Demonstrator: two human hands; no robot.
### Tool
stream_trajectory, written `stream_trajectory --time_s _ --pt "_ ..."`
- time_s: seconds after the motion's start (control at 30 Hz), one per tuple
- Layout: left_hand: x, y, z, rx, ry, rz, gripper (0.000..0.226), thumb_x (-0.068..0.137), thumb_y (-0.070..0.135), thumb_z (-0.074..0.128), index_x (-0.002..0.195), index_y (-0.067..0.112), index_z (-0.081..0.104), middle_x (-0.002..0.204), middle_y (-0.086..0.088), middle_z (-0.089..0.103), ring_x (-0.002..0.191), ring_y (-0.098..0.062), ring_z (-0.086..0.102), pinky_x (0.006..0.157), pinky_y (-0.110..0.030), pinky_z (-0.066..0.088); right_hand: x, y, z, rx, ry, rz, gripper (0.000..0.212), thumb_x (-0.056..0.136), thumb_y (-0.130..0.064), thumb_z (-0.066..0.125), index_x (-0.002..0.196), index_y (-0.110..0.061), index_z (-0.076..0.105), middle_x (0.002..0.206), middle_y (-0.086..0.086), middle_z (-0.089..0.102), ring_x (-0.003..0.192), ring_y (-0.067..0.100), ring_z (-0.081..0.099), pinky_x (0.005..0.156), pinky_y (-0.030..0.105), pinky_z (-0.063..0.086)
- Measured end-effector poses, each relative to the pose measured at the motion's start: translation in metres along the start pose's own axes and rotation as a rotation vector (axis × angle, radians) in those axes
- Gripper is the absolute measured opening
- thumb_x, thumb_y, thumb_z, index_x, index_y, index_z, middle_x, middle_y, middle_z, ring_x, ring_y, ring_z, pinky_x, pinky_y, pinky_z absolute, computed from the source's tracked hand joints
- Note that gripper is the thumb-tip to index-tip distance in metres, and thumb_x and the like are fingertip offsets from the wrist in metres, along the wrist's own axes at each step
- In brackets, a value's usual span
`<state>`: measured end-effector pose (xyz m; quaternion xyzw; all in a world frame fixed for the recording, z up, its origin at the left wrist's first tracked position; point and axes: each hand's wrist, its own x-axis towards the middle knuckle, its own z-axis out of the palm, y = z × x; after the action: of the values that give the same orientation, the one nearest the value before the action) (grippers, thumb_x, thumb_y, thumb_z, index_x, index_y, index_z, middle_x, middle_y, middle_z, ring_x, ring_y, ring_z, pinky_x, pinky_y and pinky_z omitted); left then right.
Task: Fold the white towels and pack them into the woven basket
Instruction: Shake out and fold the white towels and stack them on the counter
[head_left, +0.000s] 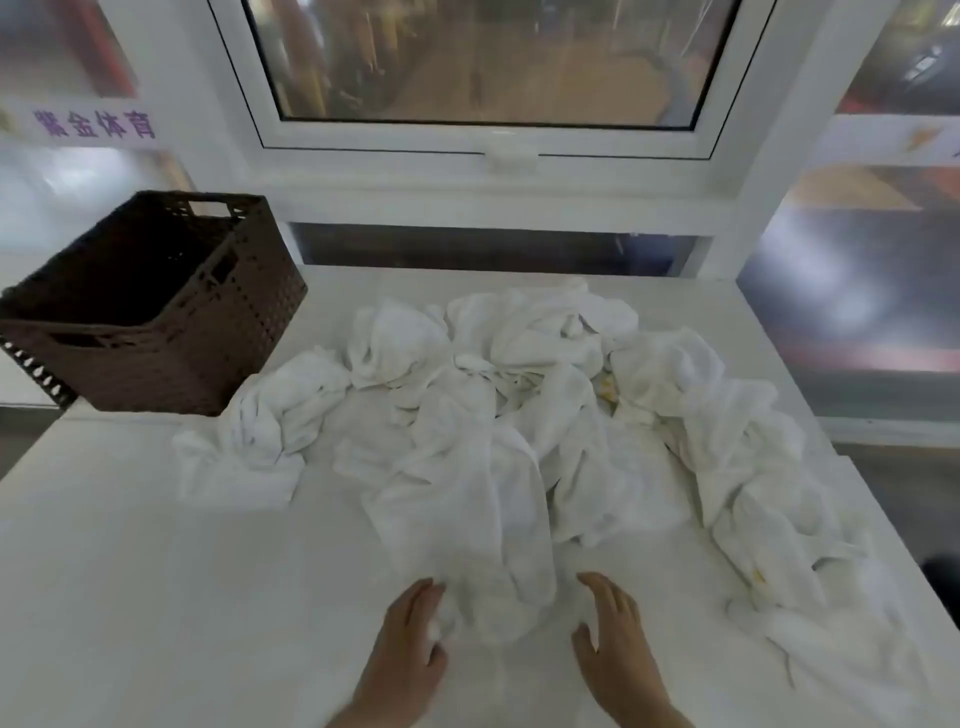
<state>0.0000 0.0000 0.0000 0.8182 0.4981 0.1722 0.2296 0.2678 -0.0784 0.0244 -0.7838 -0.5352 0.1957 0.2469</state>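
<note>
Head view, nearest: two bare hands at the near edge of the white table (130, 597).
Left hand (410, 642): fingers curled into the near end of the closest white towel (467, 519), gripping a bunch of it.
Right hand (613, 634): open, fingers spread, palm down just right of that towel; contact with the cloth cannot be told.
Towel pile (545, 374): crumpled, unfolded, spread across the table's middle and right.
Woven basket (171, 343): dark brown, far left corner, just beside the pile, nothing visible inside.
Window (493, 67): behind the table.

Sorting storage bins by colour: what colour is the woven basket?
Dark brown: the rectangular woven basket at the table's far left, seen in the head view.
</note>
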Motion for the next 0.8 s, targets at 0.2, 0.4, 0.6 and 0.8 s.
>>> stream_trajectory --time_s 0.2,0.4,0.6,0.8 --pt "0.010 0.009 0.020 0.045 -0.114 0.038 0.058 0.076 0.041 0.055 0.132 0.035 0.041 0.132 0.012 0.049 0.123 -0.009 0.040 0.106 -0.023 0.030 0.010 -0.019 0.035 -0.067 -0.305 -0.272 0.057 0.090 -0.038 0.045 0.146 -0.034 0.035 0.154 -0.017 0.025 0.142 0.008 0.017 0.116 0.020 0.016" --pt "0.000 -0.003 0.032 -0.064 -0.005 -0.119 0.071 0.071 0.051 0.059 0.134 0.019 0.047 0.126 0.000 0.056 0.113 -0.019 0.050 0.097 -0.035 0.045 -0.012 0.006 0.065 -0.008 -0.221 -0.314 0.051 0.088 -0.035 0.053 0.138 -0.027 0.049 0.153 -0.014 0.035 0.143 0.006 0.025 0.117 0.024 0.021" --pt "0.014 -0.001 0.011 -0.185 -0.107 -0.166 0.048 0.076 0.048 0.065 0.118 0.025 0.064 0.107 0.025 0.059 0.104 -0.003 0.051 0.093 -0.022 0.043 -0.011 -0.003 0.065 0.016 -0.104 -0.304 0.032 0.084 -0.029 0.056 0.116 -0.026 0.058 0.141 -0.012 0.051 0.134 0.008 0.041 0.113 0.025 0.029" --pt "0.030 0.015 -0.039 -0.473 -0.275 -0.185 0.011 0.090 0.018 0.067 0.086 0.026 0.061 0.081 0.017 0.064 0.078 0.001 0.058 0.070 -0.017 0.043 -0.008 -0.057 0.036 0.136 -0.080 -0.046 0.031 0.075 -0.008 0.061 0.076 -0.030 0.039 0.076 -0.015 0.053 0.081 0.003 0.049 0.077 0.018 0.040"
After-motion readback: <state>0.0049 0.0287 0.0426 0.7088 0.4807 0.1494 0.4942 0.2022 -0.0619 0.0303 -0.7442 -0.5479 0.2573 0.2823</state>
